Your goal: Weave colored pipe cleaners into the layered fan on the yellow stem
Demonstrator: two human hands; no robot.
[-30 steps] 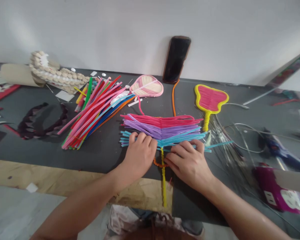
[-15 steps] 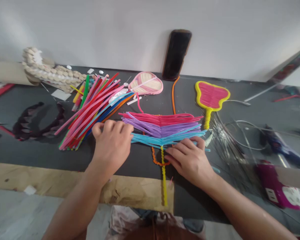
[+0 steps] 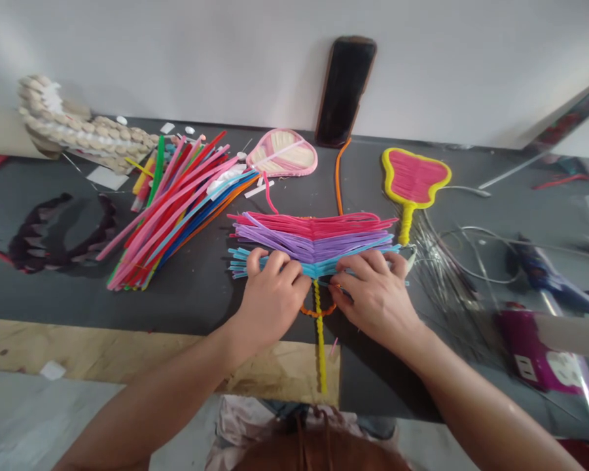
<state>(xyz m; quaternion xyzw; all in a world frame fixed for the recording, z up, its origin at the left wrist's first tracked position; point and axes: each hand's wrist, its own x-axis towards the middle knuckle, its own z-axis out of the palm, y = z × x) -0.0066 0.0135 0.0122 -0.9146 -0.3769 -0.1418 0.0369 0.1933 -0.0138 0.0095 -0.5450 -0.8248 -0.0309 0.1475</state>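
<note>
A fan shape of woven pipe cleaners (image 3: 314, 239) lies on the dark table in rows of pink, purple and blue. My left hand (image 3: 272, 294) curls over the left blue ends, and my right hand (image 3: 377, 294) presses on the blue stems to the right. Both hands sit just above where a twisted yellow pipe-cleaner stem (image 3: 320, 340) runs toward me. An orange pipe-cleaner loop (image 3: 317, 312) lies around that stem, partly hidden by my hands.
A heap of loose multicoloured pipe cleaners (image 3: 177, 222) lies to the left. Finished pink fans (image 3: 412, 180) stand beyond, beside a dark phone (image 3: 346, 91) leaning on the wall. Wires and a blue glue gun (image 3: 544, 281) lie to the right, near the table's front edge.
My left hand has moved right from beside the heap back onto the blue ends, which now fan out at left. The whole scene sits slightly higher in view.
</note>
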